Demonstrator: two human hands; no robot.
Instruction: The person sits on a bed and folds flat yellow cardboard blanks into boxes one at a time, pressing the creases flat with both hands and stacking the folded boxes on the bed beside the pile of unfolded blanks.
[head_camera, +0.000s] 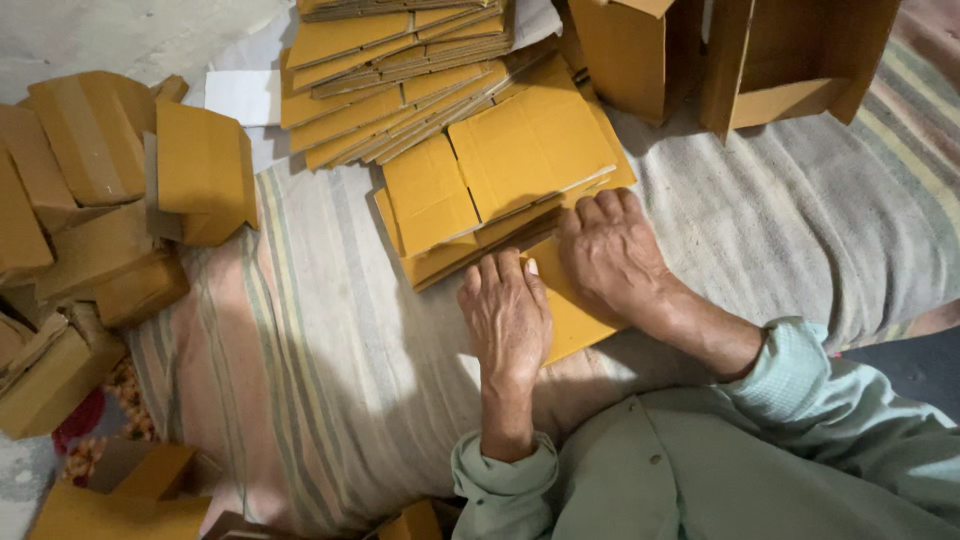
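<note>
Both hands lay palm-down on a flat yellow cardboard blank (575, 320) on the striped cloth (330, 340), the left hand (507, 315) and right hand (610, 250) with fingers stretched flat, gripping nothing. By my judgement the work was partway: folded boxes (90, 200) were heaped at left, while a fanned stack of unfolded blanks (420, 80) remained ahead.

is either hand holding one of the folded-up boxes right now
No. Both the left hand and the right hand lie palm down on a flat cardboard sheet, while the folded boxes sit apart.
</note>
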